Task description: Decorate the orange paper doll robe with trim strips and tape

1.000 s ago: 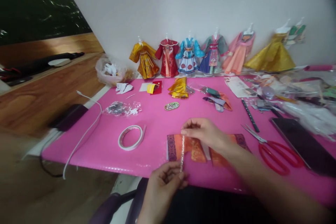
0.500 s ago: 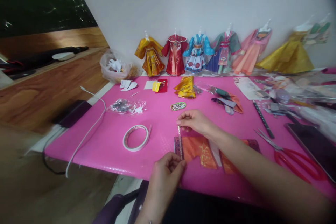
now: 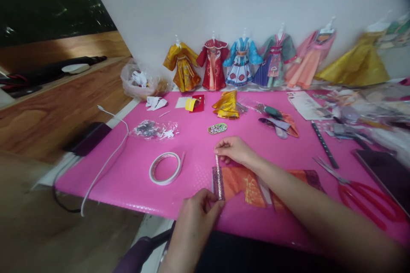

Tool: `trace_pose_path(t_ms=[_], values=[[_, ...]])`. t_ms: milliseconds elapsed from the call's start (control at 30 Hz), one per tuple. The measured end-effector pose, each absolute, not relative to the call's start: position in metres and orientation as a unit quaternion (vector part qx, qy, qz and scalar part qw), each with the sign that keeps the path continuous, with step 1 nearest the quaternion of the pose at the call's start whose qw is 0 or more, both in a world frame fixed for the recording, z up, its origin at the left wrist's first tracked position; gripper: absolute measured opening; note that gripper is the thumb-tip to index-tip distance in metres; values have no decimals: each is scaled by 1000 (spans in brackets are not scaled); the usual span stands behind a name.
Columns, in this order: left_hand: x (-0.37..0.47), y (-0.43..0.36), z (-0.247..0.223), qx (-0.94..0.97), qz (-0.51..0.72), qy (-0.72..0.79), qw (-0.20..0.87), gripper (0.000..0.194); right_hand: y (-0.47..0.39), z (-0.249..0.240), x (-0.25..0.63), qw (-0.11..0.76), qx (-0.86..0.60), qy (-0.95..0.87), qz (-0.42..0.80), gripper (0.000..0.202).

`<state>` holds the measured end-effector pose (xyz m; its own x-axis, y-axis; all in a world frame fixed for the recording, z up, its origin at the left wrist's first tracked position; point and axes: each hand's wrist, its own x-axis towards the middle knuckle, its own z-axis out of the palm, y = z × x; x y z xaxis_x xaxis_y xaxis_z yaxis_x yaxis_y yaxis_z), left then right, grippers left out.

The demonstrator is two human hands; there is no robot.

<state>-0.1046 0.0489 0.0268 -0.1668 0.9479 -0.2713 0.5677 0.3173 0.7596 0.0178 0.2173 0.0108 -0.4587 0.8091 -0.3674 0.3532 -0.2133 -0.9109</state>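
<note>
- The strip, narrow and glittering, runs along the left end of the cloth, over its dark patterned band; whether it touches the cloth cannot be told.
- The left hand, at the cloth's near left corner, pinches the strip's near end, thumb and finger pressed together.
- The right hand, just beyond the cloth's far left corner, pinches the strip's far end between its fingers; its forearm crosses over the cloth and hides part of it.
- The cloth is orange with golden motifs and lies on the pink worktop, a dark band at each end.
- Left of the cloth, the tape lies flat, its loose end sticking up.
- Right of the cloth are the scissors, red-handled, blades slightly parted; past them, the phone.
- Beyond the cloth to the right lies the pen, dark and dotted.
- Beyond the cloth, past the right hand, is the oval piece, speckled; farther that way, the gold fabric.
- Beyond the cloth to the left is the sachet, clear, with grey and white bits.
- Farthest beyond the cloth, by the wall, stand small dressed forms, among them the red robe and the blue robe.
</note>
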Motion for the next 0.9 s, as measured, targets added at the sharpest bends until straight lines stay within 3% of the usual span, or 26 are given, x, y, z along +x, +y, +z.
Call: trace_pose_path(t_ms=[100, 233, 367, 900], values=[[-105, 36, 29, 570, 246, 716, 320, 19, 219, 7, 18, 189, -480, -607, 604, 17], [-101, 23, 20, 711, 302, 613, 164, 14, 220, 3, 16, 186, -474, -625, 591, 18], [-98, 18, 5, 778, 290, 553, 64, 26, 220, 3, 15, 181, -470, -651, 569, 19], [-101, 15, -2, 772, 313, 551, 44, 22, 208, 18, 28, 195, -422, -837, 289, 11]])
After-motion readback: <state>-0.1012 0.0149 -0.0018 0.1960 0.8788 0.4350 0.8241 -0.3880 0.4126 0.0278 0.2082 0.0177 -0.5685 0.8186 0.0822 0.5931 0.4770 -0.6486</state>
